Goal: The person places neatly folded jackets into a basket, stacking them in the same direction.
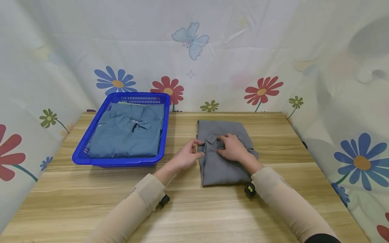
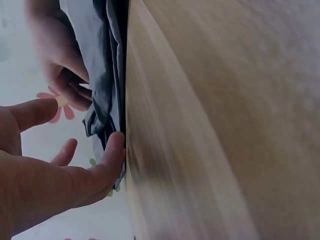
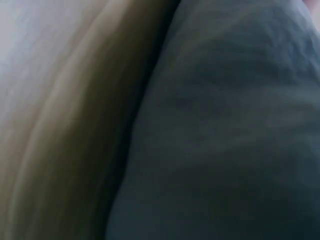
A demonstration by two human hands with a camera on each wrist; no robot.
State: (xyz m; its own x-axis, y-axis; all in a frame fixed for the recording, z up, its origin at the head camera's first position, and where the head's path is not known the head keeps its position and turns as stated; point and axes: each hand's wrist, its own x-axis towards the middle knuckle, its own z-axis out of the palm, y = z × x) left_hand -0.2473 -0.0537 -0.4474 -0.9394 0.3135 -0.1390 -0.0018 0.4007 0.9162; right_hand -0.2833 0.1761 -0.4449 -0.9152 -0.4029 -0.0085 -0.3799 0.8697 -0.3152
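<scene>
A folded grey garment (image 1: 226, 170) lies on the wooden table, with a raised, rumpled part near its middle. At its left edge is my left hand (image 1: 186, 156), fingertips right at the cloth and a small dark piece on it. In the left wrist view the left fingers (image 2: 114, 150) are loosely extended, thumb apart from them. My right hand (image 1: 233, 148) rests on top of the garment, fingers spread over the rumpled part. The right wrist view shows mostly blurred grey cloth (image 3: 215, 150), with the hand largely out of frame.
To the left stands a blue plastic basket (image 1: 166, 135) holding a folded blue-grey garment (image 1: 127, 140) with a collar and a dark zipper pull. A flower-printed curtain (image 1: 218, 74) hangs behind and beside the wooden table (image 1: 200, 216).
</scene>
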